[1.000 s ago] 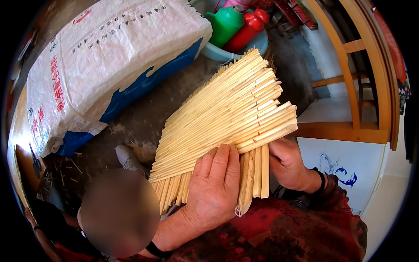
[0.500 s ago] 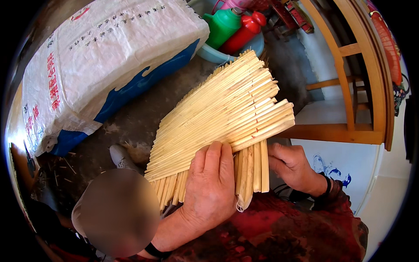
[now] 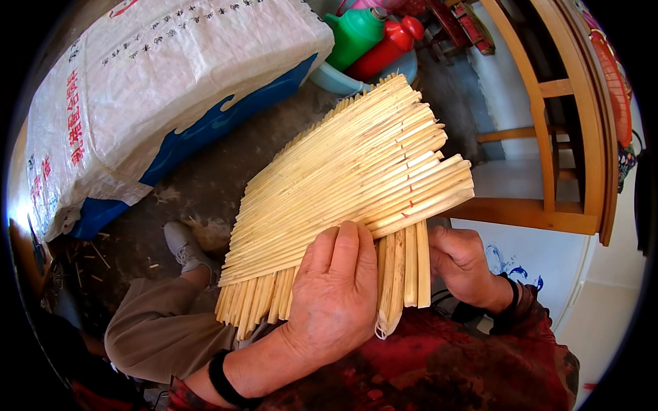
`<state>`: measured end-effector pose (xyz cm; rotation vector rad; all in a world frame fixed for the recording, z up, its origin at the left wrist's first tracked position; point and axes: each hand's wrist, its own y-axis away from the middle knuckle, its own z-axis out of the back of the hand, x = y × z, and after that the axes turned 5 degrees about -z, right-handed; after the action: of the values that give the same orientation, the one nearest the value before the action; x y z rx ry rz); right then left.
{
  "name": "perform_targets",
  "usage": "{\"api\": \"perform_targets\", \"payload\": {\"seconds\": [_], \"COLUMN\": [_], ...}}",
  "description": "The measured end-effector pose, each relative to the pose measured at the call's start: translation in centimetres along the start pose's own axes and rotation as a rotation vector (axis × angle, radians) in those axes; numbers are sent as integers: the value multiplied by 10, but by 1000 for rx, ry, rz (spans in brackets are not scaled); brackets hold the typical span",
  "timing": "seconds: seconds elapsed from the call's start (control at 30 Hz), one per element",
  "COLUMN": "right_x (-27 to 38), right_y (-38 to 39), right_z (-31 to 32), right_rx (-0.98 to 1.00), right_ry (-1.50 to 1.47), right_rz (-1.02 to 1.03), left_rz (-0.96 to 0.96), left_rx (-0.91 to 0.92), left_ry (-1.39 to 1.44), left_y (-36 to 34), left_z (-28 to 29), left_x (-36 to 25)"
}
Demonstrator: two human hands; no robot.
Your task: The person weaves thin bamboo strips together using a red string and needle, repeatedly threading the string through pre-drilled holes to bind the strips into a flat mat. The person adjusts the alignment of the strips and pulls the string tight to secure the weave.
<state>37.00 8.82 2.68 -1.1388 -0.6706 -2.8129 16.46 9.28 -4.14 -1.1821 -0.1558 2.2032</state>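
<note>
A mat of pale yellow plant stalks [image 3: 329,175] lies slanted in front of me, its stalks packed side by side in two crossing layers. Red marks run across the stalks near its right end, and a loop of white string hangs from the lower layer's near end. My left hand [image 3: 336,281] grips the mat's near edge, fingers laid together over the top stalks and thumb hidden. Close by the right side of the lower stalks, my right hand [image 3: 462,264] is closed with its fingertips partly behind them. Whatever it pinches is hidden.
A large white and blue woven sack [image 3: 171,89] stands at the far left. Beyond the mat, a light blue basin [image 3: 336,81] holds a green bottle [image 3: 356,38] and a red bottle [image 3: 387,51]. A wooden chair [image 3: 541,216] stands right. My grey shoe [image 3: 185,246] rests on the floor.
The mat and both hands appear slightly farther right, while the sack has slid left in view. Both hands keep much the same grip. More of my leg and shoe shows.
</note>
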Motion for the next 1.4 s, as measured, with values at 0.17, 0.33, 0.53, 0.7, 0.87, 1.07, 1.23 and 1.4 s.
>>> {"api": "perform_targets", "payload": {"seconds": [0.17,0.33,0.53,0.7,0.87,1.07,1.23,1.4], "right_x": [0,-2,-4,13,29,25,7,19], "right_y": [-13,-15,-16,-25,-34,-42,-42,-35], "right_z": [-5,-10,-9,0,7,2,11,40], "right_rx": [-38,-44,-37,83,190,148,280,19], "right_ry": [48,-68,-92,-399,-399,-826,-965,-353], "right_rz": [96,84,-37,-393,-422,-576,-484,-107], "left_rz": [-35,-35,-46,-49,-55,-30,-17,-24], "left_rx": [23,26,17,14,-4,-29,-25,13], "left_ry": [-39,-49,-64,-40,-77,-61,-122,-83], "left_y": [0,-1,-1,-4,-2,-2,-5,-13], "left_z": [-5,-4,-5,-8,-8,-13,1,39], "left_x": [1,1,1,2,1,0,-2,1]}}
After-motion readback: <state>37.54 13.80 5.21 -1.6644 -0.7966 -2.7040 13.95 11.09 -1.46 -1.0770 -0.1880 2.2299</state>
